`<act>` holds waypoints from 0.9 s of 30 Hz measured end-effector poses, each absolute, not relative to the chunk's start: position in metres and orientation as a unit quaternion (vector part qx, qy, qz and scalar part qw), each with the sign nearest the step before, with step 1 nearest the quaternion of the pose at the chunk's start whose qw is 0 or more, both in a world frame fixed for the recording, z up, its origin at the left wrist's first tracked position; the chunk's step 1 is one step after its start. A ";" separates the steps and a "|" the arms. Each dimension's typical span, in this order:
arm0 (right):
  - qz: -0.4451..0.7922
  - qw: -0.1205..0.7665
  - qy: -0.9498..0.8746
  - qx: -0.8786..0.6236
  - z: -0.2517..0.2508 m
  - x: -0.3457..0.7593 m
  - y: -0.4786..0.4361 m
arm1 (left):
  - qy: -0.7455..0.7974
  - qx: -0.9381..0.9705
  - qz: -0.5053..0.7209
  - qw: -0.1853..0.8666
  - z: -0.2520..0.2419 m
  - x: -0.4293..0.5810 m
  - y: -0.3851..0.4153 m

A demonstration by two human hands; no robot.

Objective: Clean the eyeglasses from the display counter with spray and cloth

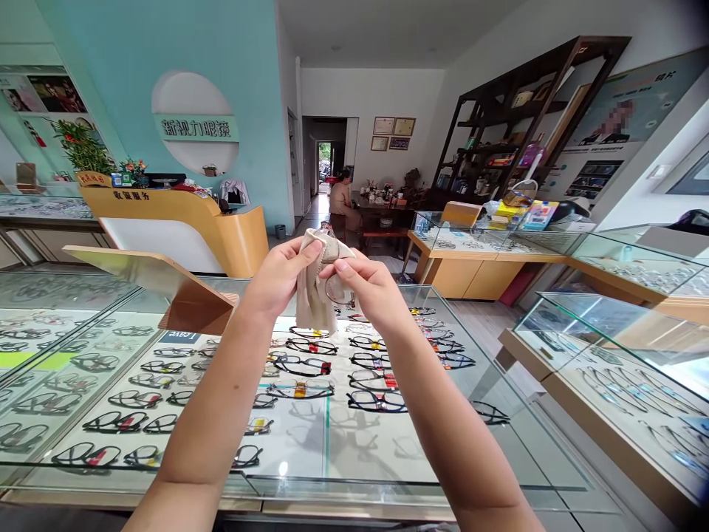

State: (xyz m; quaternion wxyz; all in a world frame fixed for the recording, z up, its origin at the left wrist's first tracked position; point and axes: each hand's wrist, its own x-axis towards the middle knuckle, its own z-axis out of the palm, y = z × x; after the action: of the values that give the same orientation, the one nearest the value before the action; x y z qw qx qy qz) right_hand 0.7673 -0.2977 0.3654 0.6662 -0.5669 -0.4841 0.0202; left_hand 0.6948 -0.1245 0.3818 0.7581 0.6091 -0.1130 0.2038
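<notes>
In front of me, above the glass counter, my left hand (pixel 286 267) is closed on a beige cleaning cloth (pixel 317 304) that hangs down in folds. The cloth is wrapped over part of a pair of eyeglasses (pixel 339 290), whose thin-rimmed lens shows below my right fingers. My right hand (pixel 370 284) pinches the eyeglasses' frame between thumb and fingers, close against the cloth. The rest of the frame is hidden by the cloth and my fingers.
Beneath my arms, a glass display case (pixel 299 458) holds rows of eyeglasses with coloured tags. A tilted mirror (pixel 160 284) stands at left on the case. More glass cases (pixel 609 347) are at right. A seated person (pixel 343 203) is far back, near a dark table.
</notes>
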 end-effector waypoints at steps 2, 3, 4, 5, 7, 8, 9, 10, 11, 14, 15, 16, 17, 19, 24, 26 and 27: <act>0.029 0.666 -0.483 -0.568 0.365 0.769 -0.298 | -0.110 0.620 0.190 0.753 0.383 0.693 -0.123; 0.032 0.666 -0.483 -0.567 0.365 0.769 -0.298 | -0.108 0.625 0.183 0.751 0.383 0.692 -0.123; 0.032 0.667 -0.484 -0.565 0.364 0.770 -0.298 | -0.107 0.628 0.176 0.750 0.383 0.691 -0.123; 0.031 0.668 -0.485 -0.564 0.364 0.771 -0.298 | -0.107 0.630 0.172 0.750 0.384 0.691 -0.123; 0.034 0.668 -0.485 -0.564 0.364 0.772 -0.299 | -0.112 0.635 0.166 0.747 0.384 0.690 -0.123; 0.038 0.666 -0.485 -0.566 0.363 0.772 -0.299 | -0.118 0.639 0.165 0.742 0.384 0.690 -0.124; 0.042 0.663 -0.485 -0.568 0.363 0.773 -0.299 | -0.128 0.644 0.166 0.735 0.384 0.691 -0.125; 0.046 0.662 -0.486 -0.568 0.363 0.773 -0.298 | -0.139 0.649 0.171 0.728 0.383 0.691 -0.126; 0.047 0.662 -0.488 -0.567 0.362 0.774 -0.298 | -0.149 0.652 0.179 0.722 0.383 0.692 -0.128; 0.050 0.660 -0.500 -0.558 0.363 0.776 -0.298 | -0.171 0.649 0.220 0.708 0.380 0.696 -0.134; 0.052 0.658 -0.506 -0.555 0.363 0.776 -0.299 | -0.177 0.647 0.236 0.703 0.378 0.697 -0.137; 0.054 0.654 -0.514 -0.552 0.364 0.775 -0.300 | -0.183 0.647 0.251 0.697 0.377 0.699 -0.140; 0.055 0.648 -0.524 -0.549 0.365 0.774 -0.300 | -0.188 0.647 0.268 0.689 0.376 0.700 -0.143; 0.058 0.636 -0.546 -0.542 0.367 0.771 -0.302 | -0.191 0.642 0.309 0.675 0.374 0.701 -0.150; 0.027 0.607 -0.590 -0.531 0.370 0.763 -0.303 | -0.188 0.606 0.400 0.662 0.371 0.699 -0.167; 0.006 0.597 -0.599 -0.533 0.370 0.762 -0.303 | -0.181 0.596 0.416 0.662 0.369 0.699 -0.170; -0.002 0.592 -0.602 -0.536 0.370 0.761 -0.302 | -0.176 0.591 0.422 0.665 0.368 0.699 -0.171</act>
State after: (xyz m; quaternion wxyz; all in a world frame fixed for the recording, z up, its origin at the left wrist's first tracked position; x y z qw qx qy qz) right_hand 0.7610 -0.3024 0.3700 0.5919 -0.5358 -0.6022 -0.0023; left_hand 0.6993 -0.1712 0.3685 0.6646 0.5909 -0.1761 0.4221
